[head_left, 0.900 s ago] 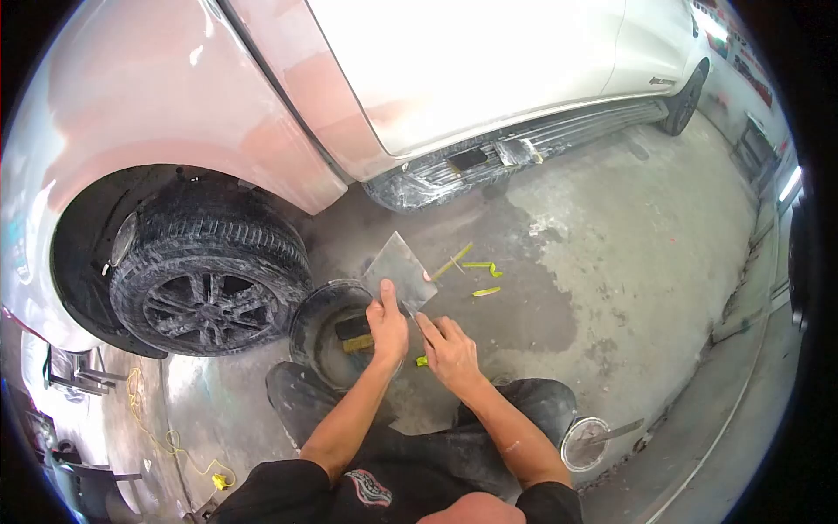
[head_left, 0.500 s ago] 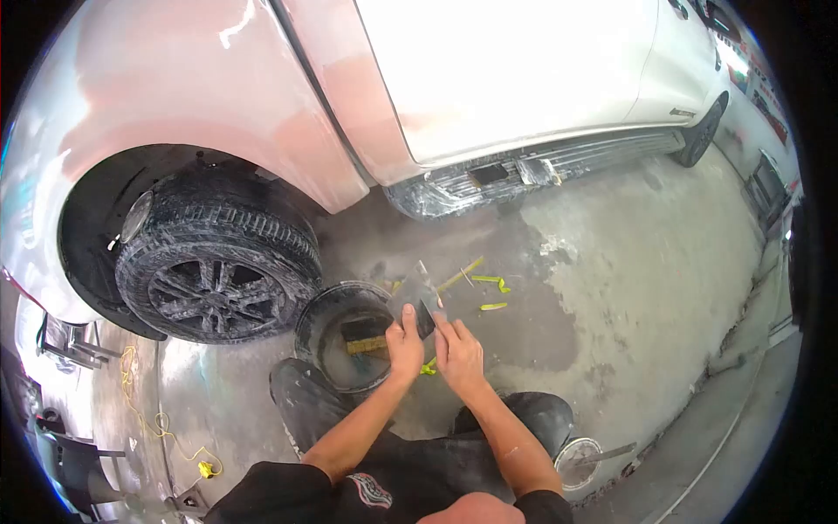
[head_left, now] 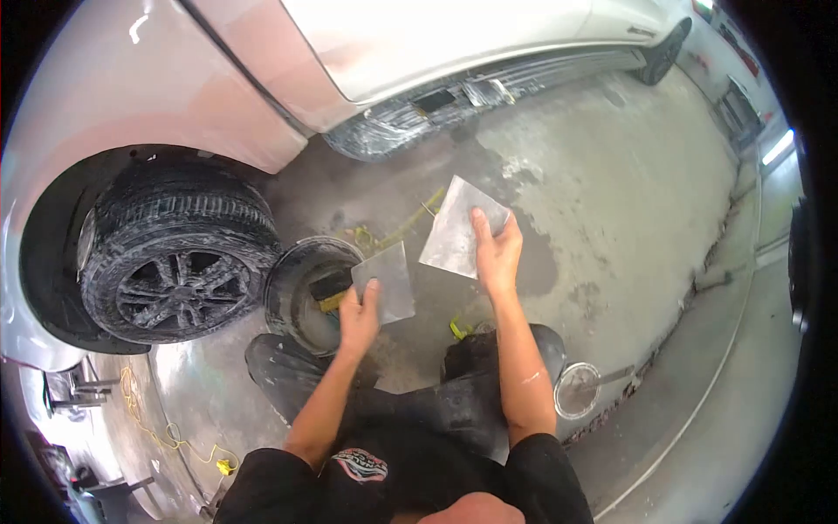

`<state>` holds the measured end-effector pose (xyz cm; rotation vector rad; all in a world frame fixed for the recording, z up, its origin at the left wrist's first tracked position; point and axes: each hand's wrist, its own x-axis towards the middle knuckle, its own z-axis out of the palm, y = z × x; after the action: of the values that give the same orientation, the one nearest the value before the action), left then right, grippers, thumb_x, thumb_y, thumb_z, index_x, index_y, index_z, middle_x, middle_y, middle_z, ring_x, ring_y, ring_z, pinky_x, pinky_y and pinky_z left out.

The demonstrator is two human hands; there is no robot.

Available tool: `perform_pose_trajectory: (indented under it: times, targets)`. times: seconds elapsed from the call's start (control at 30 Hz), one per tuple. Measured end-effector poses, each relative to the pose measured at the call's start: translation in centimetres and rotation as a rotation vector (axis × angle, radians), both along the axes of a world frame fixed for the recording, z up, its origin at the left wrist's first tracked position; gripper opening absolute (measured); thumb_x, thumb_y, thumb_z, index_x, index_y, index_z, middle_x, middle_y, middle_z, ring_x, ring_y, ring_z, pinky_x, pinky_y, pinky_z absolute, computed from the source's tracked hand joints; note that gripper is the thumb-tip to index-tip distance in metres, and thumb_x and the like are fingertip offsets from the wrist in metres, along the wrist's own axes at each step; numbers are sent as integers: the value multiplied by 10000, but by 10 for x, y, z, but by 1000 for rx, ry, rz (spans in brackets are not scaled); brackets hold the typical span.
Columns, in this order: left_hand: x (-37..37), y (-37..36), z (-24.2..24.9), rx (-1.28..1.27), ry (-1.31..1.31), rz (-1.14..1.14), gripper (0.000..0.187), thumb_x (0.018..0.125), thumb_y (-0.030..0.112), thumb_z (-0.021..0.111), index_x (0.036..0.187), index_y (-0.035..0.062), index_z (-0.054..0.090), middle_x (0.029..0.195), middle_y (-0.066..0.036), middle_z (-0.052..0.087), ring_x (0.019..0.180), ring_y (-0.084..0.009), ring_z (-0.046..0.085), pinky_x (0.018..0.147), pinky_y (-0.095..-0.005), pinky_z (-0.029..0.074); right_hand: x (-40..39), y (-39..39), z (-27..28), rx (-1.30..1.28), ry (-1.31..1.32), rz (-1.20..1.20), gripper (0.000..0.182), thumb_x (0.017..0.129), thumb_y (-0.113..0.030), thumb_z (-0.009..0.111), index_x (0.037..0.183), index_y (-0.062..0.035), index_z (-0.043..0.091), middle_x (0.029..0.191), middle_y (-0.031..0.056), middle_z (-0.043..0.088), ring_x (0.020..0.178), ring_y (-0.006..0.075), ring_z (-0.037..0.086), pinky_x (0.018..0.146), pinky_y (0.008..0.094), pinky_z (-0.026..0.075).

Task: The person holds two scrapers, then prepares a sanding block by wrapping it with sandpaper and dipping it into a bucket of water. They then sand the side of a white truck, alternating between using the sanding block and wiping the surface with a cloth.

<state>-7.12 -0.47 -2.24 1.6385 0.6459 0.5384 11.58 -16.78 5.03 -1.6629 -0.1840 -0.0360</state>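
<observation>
My left hand [head_left: 360, 319] is closed on a flat, dark grey, square metal putty spreader [head_left: 390, 284], thumb on its face. My right hand [head_left: 499, 253] grips a lighter, smeared metal putty spreader [head_left: 454, 229], its thumb lying across the near face. The two plates are apart, with the right one higher and farther forward. Below and left of my left hand stands a black bucket [head_left: 278, 301] with cloudy water. Inside it is a dark block with a yellowish layer [head_left: 332, 301], partly hidden by the left hand and plate.
A white vehicle with pinkish filler patches [head_left: 218, 96] stands ahead, with a dusty wheel [head_left: 179, 288] at left and a side step [head_left: 375, 131]. A round tin [head_left: 576, 390] with a flat stick across it sits by my right knee. Yellow-green tape scraps [head_left: 458, 329] and a yellow cord [head_left: 170, 434] lie on the floor.
My hands, close together before with the plates overlapping, have separated. The right hand has moved up and right with its plate, and the left has moved left. The view has shifted.
</observation>
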Motion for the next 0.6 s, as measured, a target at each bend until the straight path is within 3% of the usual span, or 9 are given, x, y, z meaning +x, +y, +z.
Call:
perform_pose_trajectory:
  times: [0.1, 0.2, 0.27, 0.4, 0.47, 0.5, 0.6]
  targets:
    - [-14, 3, 16, 212, 12, -130, 263, 1071, 208, 617, 1133, -41, 676, 917, -57, 695, 842, -120, 583, 776, -329, 505, 6, 3, -26, 383, 344, 42, 396, 1015, -258, 723, 1229, 65, 643, 1044, 116, 745, 943, 174, 683, 878, 378, 564]
    - [-17, -6, 16, 358, -49, -233, 249, 1059, 184, 631, 1145, -45, 679, 905, -86, 694, 833, -137, 594, 779, -333, 506, 3, 4, -34, 467, 510, 144, 415, 1023, -283, 718, 1268, 42, 635, 1100, 110, 751, 945, 178, 712, 871, 368, 580]
    - [-15, -9, 18, 335, -49, -295, 246, 1052, 182, 639, 1132, -46, 684, 897, -110, 690, 827, -150, 601, 782, -337, 507, -4, 5, -38, 432, 502, 212, 411, 1021, -268, 720, 1270, 47, 633, 1098, 104, 751, 938, 169, 709, 852, 359, 585]
    - [13, 0, 35, 333, 35, -182, 274, 1057, 208, 636, 1064, -61, 685, 871, -131, 684, 801, -158, 593, 772, -344, 509, -25, -2, -24, 340, 572, 448, 413, 1013, -247, 728, 1280, 52, 630, 1107, 100, 749, 932, 167, 710, 819, 356, 590]
    - [26, 15, 39, 361, 163, -170, 298, 1062, 227, 632, 1043, -67, 678, 857, -135, 682, 794, -157, 590, 770, -346, 511, -35, -10, -30, 120, 630, 566, 397, 1002, -254, 742, 1277, 19, 653, 1117, 86, 748, 926, 153, 697, 814, 343, 581]
    - [36, 39, 6, 389, 115, -159, 301, 1066, 251, 636, 1043, -45, 690, 857, -100, 700, 770, -125, 561, 733, -331, 503, -39, -16, -44, 84, 540, 568, 382, 1012, -263, 729, 1265, 15, 658, 1113, 78, 747, 917, 154, 694, 810, 340, 579]
    - [55, 53, 17, -88, -87, -29, 290, 1062, 276, 651, 1047, -11, 689, 856, -50, 706, 734, -118, 563, 714, -320, 502, -34, -20, -47, 179, 293, 380, 331, 1024, -238, 694, 1241, 10, 663, 1078, 92, 757, 899, 207, 714, 813, 366, 571]
